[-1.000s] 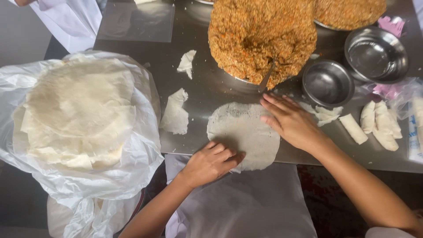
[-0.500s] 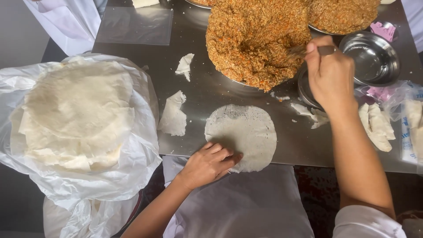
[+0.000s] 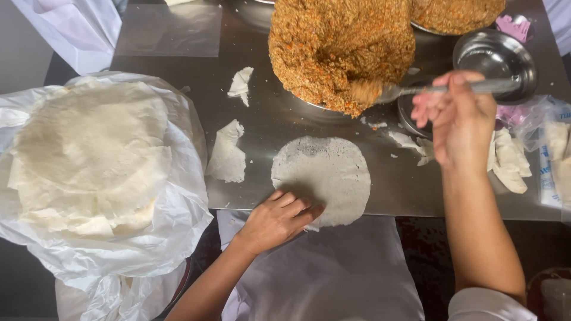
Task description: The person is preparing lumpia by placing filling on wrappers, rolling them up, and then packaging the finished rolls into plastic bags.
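A spoon (image 3: pixel 416 90) is clamped in the right hand (image 3: pixel 455 119) at upper right, its loaded bowl up-right of the round wrapper (image 3: pixel 324 175) pinned at centre by the left hand (image 3: pixel 276 220).

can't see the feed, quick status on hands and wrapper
Left hand flat on round wrapper. Right hand holds spoon, scoop of filling on it. Wrapper bare, nothing on it.

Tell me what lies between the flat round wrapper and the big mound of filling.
In the head view, only bare steel table with a few small crumbs lies between the wrapper and the filling mound.
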